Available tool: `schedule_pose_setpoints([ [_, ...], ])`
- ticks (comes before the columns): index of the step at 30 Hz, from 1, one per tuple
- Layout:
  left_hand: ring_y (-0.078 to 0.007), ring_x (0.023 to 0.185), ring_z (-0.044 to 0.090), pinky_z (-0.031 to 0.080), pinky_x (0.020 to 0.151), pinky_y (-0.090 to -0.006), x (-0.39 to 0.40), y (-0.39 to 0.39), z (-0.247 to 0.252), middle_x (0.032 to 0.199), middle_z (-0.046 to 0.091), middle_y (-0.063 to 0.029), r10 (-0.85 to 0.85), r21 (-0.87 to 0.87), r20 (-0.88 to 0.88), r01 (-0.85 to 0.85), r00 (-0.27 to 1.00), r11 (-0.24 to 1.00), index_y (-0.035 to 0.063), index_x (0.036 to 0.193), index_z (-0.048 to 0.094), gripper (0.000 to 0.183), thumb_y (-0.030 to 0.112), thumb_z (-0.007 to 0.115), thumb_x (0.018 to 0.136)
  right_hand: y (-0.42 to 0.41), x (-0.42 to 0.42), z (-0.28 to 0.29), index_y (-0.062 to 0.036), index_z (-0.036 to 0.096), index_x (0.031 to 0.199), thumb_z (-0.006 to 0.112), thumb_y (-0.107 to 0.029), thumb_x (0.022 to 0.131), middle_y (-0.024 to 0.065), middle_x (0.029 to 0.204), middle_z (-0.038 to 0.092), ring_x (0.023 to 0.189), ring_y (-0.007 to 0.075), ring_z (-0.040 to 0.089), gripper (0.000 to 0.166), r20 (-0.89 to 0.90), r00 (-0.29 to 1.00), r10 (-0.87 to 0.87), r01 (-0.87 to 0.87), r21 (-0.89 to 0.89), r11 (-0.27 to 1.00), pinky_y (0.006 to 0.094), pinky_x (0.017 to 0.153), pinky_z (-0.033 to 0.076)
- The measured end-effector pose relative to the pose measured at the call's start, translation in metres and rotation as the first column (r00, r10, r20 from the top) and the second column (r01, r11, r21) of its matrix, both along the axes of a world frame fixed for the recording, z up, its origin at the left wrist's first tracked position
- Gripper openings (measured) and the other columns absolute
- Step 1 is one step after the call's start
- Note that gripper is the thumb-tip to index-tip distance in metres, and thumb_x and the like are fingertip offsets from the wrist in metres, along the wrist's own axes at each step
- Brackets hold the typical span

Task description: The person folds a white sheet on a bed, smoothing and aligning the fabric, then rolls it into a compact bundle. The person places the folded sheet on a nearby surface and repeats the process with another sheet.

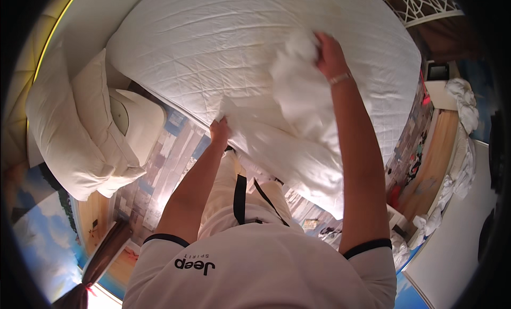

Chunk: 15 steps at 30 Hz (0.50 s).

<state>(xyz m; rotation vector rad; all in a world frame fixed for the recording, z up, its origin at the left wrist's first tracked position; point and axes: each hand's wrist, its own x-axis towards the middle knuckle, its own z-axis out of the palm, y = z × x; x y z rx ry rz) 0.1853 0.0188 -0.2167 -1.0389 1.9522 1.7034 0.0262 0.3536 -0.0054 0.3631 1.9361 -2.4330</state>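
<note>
A white sheet-like cloth (295, 145) lies bunched over the near side of the bed and hangs past its edge. My left hand (219, 130) grips a corner of this cloth at the mattress edge. Higher up and to the right, my right hand (331, 55) is closed on a gathered, blurred part of white cloth, raised over the bed. Beneath it spreads a white quilted mattress cover (191, 49) with stitched squares. Whether both hands hold one and the same cloth is hard to tell from the blur.
Two white pillows (80, 121) lean at the left against a white rounded bedside cabinet (139, 121). Wood-patterned flooring (171, 149) runs between cabinet and bed. Crumpled white linen (463, 105) lies along a wooden bench (431, 149) at the right. A brown curtain (107, 253) hangs at lower left.
</note>
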Motion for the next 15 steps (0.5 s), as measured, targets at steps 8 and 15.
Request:
schedule_pose_setpoints([
  [8,-0.0169,0.072,0.055,0.045,0.063,-0.0321,-0.002,-0.052,-0.007,0.088,0.06,-0.0087,-0.015,0.044,0.094,0.011,0.995,0.999,-0.0065,0.1,0.058,0.036,0.026,0.062,0.084,-0.072,0.043,-0.096,-0.0018,0.052,0.122,0.06,-0.034,0.087,0.0076,0.116,0.058,0.104,0.0185,0.056,0.048,0.232,0.971,0.06,-0.144,0.367,0.919,0.0316,0.087,0.046],
  [15,-0.0206,0.092,0.061,0.049,0.078,-0.0347,0.006,-0.066,0.039,0.102,0.064,-0.0136,-0.11,0.336,0.191,0.04,0.975,0.941,-0.0107,0.111,0.056,0.05,0.025,0.071,0.079,-0.075,0.269,-0.239,0.0098,0.05,0.119,0.073,-0.058,0.064,0.022,0.119,0.052,0.114,0.0352,0.045,0.091,0.627,0.305,-0.716,0.126,0.719,0.683,0.0469,0.099,0.035],
])
